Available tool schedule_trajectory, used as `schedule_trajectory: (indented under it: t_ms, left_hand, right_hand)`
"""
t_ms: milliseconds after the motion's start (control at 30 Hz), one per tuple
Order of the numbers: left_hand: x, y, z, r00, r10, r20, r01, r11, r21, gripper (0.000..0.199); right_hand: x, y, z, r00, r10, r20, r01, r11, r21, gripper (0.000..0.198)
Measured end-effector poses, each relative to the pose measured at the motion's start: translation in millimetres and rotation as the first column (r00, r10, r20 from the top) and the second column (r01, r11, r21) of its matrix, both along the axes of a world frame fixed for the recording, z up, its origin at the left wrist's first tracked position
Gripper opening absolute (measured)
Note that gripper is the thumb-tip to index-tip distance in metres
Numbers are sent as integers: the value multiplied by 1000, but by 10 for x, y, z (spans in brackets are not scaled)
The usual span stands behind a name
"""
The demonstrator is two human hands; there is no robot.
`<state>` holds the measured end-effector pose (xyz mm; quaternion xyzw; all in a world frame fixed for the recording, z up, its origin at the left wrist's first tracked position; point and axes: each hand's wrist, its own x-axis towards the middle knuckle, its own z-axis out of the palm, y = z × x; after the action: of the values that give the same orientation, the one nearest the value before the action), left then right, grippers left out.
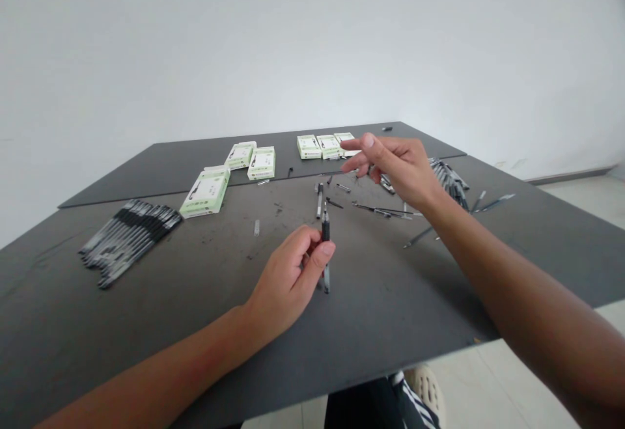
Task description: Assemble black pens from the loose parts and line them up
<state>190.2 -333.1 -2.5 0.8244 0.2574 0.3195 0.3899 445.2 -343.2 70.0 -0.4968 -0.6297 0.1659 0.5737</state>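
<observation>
Between thumb and fingers, my left hand (293,273) grips a pen (326,230) with a clear barrel and black grip, its tip pointing up. My right hand (395,162) is raised above the table, its fingers apart and nothing visible in them. Beneath and around it lie loose pen parts: a capped pen (319,201), a small black piece (334,203), and several thin refills (381,211). A heap of pens (449,181) lies behind the right wrist, partly hidden by it.
At the left, a neat row of pens (131,237) lies on the dark table (205,312). White and green boxes (208,191) stand left of centre, and more boxes (309,147) sit farther back. A clear cap (256,227) lies mid-table. A wall (273,45) rises behind.
</observation>
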Motion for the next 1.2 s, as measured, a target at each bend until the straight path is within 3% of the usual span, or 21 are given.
schedule_trajectory:
  t_ms: [100, 167, 267, 333, 500, 833, 1200]
  left_hand:
    - [5, 10, 3, 1000, 1, -7, -1, 1000, 2, 31]
    - [9, 14, 7, 1000, 0, -8, 0, 1000, 8, 31]
    - [15, 13, 15, 1000, 7, -8, -7, 1000, 7, 32]
    - [17, 9, 15, 1000, 6, -8, -7, 1000, -5, 32]
    - [16, 4, -7, 1000, -5, -9, 5, 1000, -21, 32]
    - [13, 3, -12, 1000, -7, -17, 7, 1000, 3, 31]
    - [15, 16, 3, 1000, -3, -30, 4, 1000, 18, 32]
  right_hand:
    - [291, 65, -10, 964, -199, 178, 211, 976, -50, 56]
    - [477, 84, -17, 899, -221, 377, 299, 941, -161, 55]
    - [686, 107, -34, 784, -49, 619, 337, 871, -357, 50]
    - [765, 130, -52, 728, 64, 682, 341, 830, -442, 47]
    - [883, 160, -86, 704, 166, 691, 316, 798, -514, 48]
    - [914, 86, -29, 724, 380, 575, 231, 652, -722, 37]
    - [890, 140, -113, 696, 394, 600, 253, 648, -719, 33]
